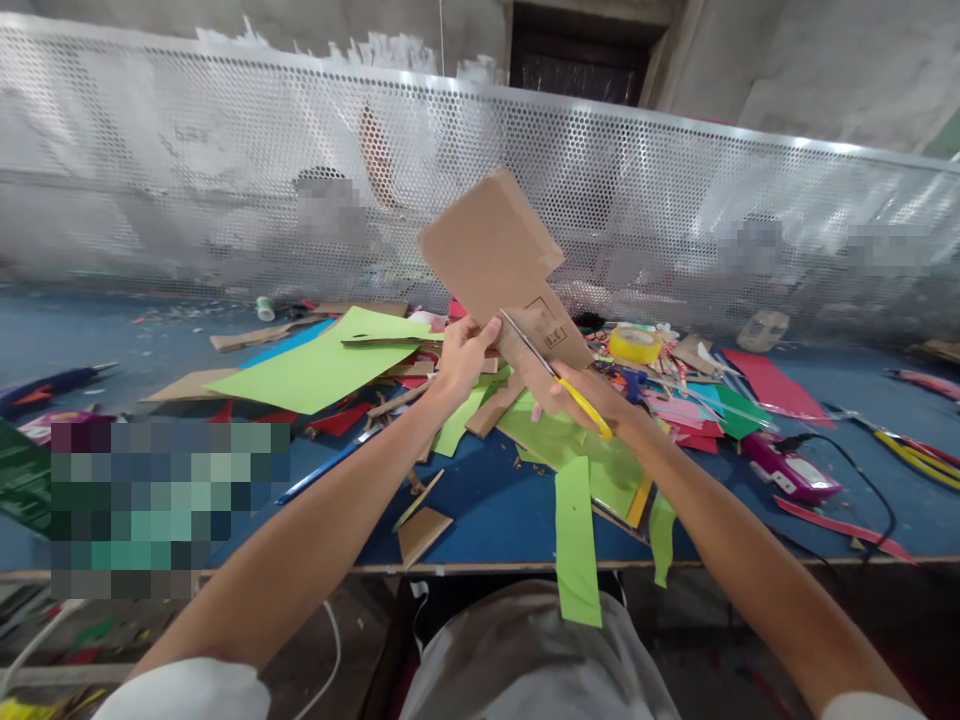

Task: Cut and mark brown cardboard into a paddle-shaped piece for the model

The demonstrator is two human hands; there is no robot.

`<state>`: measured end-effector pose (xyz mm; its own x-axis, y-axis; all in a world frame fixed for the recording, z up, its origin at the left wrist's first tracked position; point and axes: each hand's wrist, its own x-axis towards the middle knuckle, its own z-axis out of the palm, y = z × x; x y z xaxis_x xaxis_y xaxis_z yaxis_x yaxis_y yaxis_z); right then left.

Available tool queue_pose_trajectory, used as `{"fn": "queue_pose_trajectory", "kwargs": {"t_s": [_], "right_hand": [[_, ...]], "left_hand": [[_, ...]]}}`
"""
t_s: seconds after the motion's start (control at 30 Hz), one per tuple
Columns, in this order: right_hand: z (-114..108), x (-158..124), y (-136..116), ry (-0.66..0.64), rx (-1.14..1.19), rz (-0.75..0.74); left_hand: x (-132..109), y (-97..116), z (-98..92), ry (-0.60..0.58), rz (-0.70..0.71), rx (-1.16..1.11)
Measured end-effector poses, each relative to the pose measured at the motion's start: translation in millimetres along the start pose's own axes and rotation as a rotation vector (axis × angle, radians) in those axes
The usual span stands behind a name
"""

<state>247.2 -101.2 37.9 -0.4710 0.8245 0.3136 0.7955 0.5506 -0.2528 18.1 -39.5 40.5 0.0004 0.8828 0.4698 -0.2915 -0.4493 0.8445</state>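
Observation:
A flat piece of brown cardboard with a printed box mark is held up over the table. My left hand is closed on its left edge, thumb on the near face. In my right hand are scissors with yellow handles. Their metal blades lie across the lower part of the cardboard, pointing up and left toward my left thumb. Whether the blades are cutting into the board I cannot tell. Beneath both hands lie green paper sheets and cardboard scraps.
A large green sheet lies to the left. Yellow tape, red paper, a purple power strip with a black cord, and pliers are at the right. A green strip hangs over the front edge. A perforated metal screen stands behind.

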Motion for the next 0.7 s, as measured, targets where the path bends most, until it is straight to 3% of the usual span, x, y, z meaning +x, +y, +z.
{"fn": "queue_pose_trajectory", "kwargs": {"t_s": [0.3, 0.7], "right_hand": [[-2, 1, -14, -0.020, -0.121, 0.109], [-6, -3, -28, 0.002, -0.130, 0.129]], "left_hand": [[0, 3, 0.8, 0.005, -0.015, -0.024], [1, 2, 0.9, -0.009, -0.016, -0.069]]}}
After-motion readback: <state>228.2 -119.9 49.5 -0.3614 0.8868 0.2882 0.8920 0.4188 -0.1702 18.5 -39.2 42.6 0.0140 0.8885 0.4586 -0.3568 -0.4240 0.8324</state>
